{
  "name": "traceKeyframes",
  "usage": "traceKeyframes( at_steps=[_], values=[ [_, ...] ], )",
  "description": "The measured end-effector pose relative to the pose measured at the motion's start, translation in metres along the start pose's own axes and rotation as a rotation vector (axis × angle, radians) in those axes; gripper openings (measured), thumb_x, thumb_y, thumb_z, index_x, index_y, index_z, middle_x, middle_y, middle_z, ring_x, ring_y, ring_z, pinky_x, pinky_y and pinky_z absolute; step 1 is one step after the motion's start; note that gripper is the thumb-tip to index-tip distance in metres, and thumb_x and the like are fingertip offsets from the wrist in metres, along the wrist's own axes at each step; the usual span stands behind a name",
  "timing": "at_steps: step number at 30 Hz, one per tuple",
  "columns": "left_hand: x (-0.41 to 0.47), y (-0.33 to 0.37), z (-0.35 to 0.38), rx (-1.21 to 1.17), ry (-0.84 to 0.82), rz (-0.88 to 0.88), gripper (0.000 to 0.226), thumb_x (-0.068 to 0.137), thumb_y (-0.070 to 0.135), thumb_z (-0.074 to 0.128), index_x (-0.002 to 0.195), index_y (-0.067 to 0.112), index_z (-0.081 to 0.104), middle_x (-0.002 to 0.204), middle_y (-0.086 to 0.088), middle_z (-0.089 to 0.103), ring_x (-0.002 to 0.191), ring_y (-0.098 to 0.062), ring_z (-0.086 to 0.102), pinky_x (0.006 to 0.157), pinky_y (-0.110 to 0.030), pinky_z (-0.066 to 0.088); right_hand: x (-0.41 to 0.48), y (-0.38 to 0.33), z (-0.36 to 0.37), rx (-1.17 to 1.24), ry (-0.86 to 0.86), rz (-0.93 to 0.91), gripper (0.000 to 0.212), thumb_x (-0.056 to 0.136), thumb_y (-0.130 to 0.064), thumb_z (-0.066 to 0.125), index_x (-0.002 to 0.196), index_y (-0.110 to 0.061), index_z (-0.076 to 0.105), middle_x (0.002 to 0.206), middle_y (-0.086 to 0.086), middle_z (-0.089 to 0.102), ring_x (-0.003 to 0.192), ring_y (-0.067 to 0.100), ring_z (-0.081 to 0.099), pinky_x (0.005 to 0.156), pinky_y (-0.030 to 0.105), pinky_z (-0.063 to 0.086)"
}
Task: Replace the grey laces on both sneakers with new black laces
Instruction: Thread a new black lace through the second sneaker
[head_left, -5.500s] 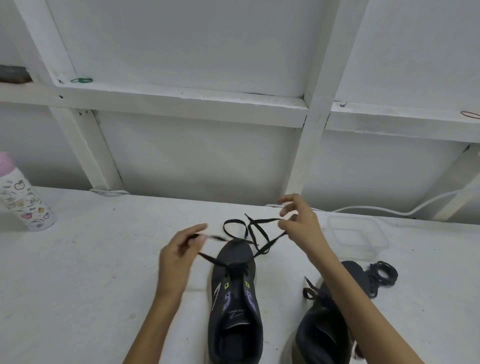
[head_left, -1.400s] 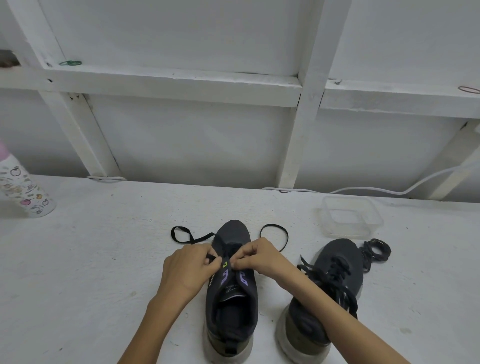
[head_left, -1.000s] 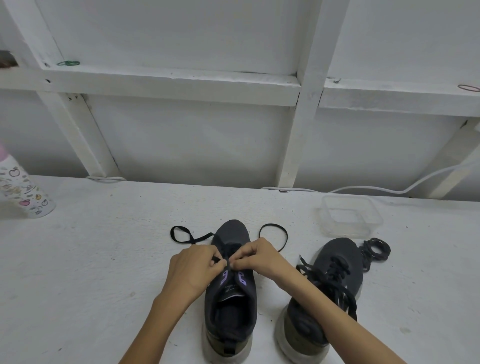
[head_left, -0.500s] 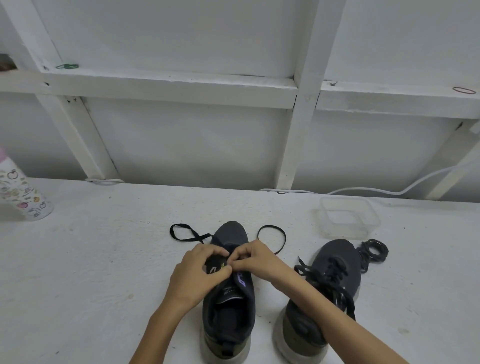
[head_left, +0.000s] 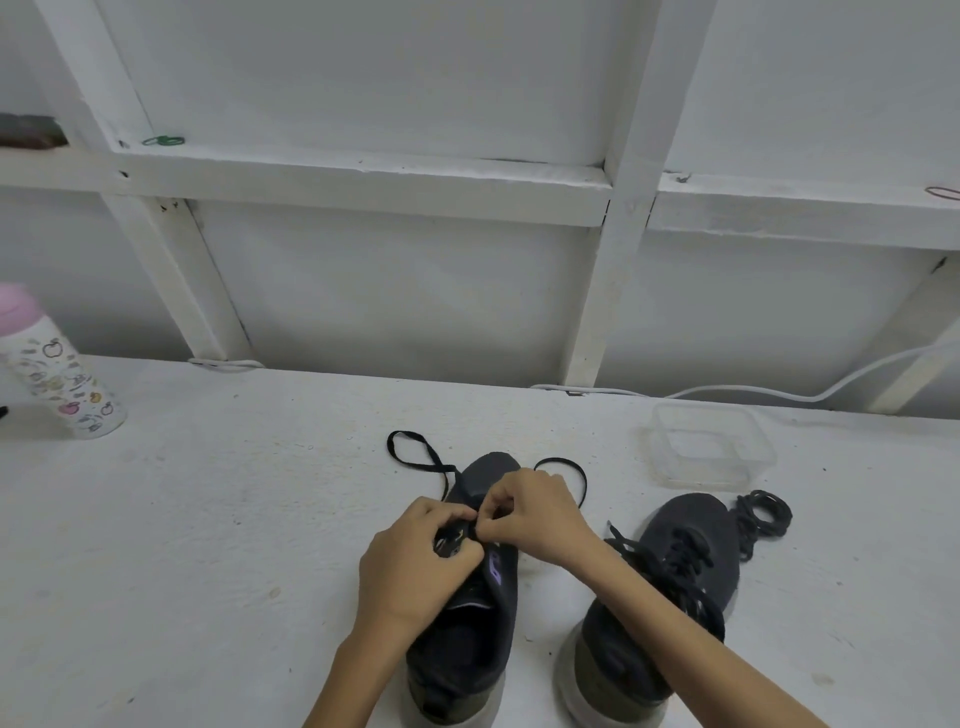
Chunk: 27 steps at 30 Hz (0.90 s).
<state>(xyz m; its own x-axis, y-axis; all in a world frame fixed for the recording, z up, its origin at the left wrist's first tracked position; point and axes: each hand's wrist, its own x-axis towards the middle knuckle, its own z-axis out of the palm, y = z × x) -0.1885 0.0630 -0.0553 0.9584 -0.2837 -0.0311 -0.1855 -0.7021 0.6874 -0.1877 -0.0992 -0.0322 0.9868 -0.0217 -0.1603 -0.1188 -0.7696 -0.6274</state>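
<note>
The centre sneaker (head_left: 467, 639), at the bench's (head_left: 208, 519) front edge, is partly laced. The left hand (head_left: 415, 561) and right hand (head_left: 540, 514) both pinch its black lace (head_left: 439, 460) at the eyelets. The second sneaker (head_left: 691, 551), to its right, appears laced. Upper eyelets are outstanding.

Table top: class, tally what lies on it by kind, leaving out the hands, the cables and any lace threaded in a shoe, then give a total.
Sneakers: 2, the left sneaker and the right sneaker
Patterned bottle: 1
Clear container: 1
Coiled dark lace: 1
Total: 5
</note>
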Motion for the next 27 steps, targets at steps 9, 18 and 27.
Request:
traceKeyframes(
  at_steps=[9,18,27],
  values=[
    [-0.005,0.002,0.010,0.018,0.079,0.002,0.028,0.088,0.037,0.054,0.115,0.041,0.058,0.117,0.026,0.052,0.095,-0.002,0.057,0.075,-0.018,0.043,0.010,-0.016,-0.041,0.086,0.123,-0.094,0.004,0.073,-0.018,0.071,0.070,-0.018,0.071,0.067,-0.006,0.056,0.061,0.008,0.047,0.062,0.031,0.041],
    [0.017,0.005,0.000,0.186,-0.150,0.059,0.015,0.081,0.045,0.059,0.093,0.039,0.051,0.110,0.018,0.044,0.105,-0.008,0.046,0.090,-0.031,0.040,0.005,0.003,-0.044,0.045,0.010,-0.138,0.017,0.079,-0.030,0.076,0.093,-0.022,0.070,0.082,-0.007,0.068,0.074,0.009,0.059,0.070,0.029,0.048],
    [0.034,0.009,-0.006,0.234,-0.256,0.115,0.015,0.079,0.044,0.069,0.085,0.044,0.056,0.111,0.016,0.042,0.104,-0.008,0.043,0.091,-0.031,0.038,-0.017,0.035,-0.022,0.305,-0.238,0.040,0.023,0.080,-0.022,0.079,0.085,-0.001,0.070,0.068,0.003,0.067,0.060,0.013,0.062,0.059,0.022,0.044]
  ],
)
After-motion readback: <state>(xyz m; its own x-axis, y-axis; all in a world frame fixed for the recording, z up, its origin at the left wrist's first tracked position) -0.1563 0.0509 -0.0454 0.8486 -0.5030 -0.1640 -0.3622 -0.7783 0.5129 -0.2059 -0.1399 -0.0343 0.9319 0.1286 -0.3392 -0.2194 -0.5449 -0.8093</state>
